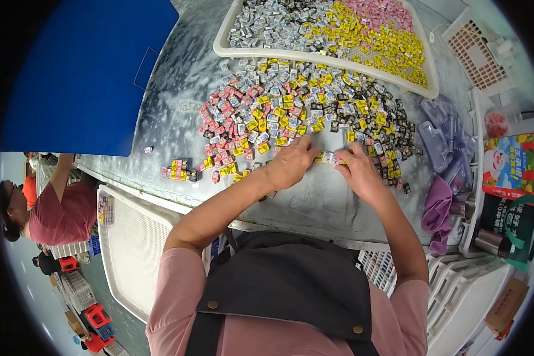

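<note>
My left hand and my right hand face each other over the table. Between them lies a short row of small printed blocks, yellow and white, pinched at both ends by my fingertips. What the blocks are made of cannot be told. Just beyond my hands spreads a wide heap of similar loose blocks in pink, yellow, white and black. Off to the left of my left forearm sits a neat little group of blocks set side by side in rows.
A white tray of sorted-colour blocks stands at the far side. Clear plastic trays and a purple cloth lie right. A blue panel rises left. An empty-looking white tray hangs below the table edge, near another person.
</note>
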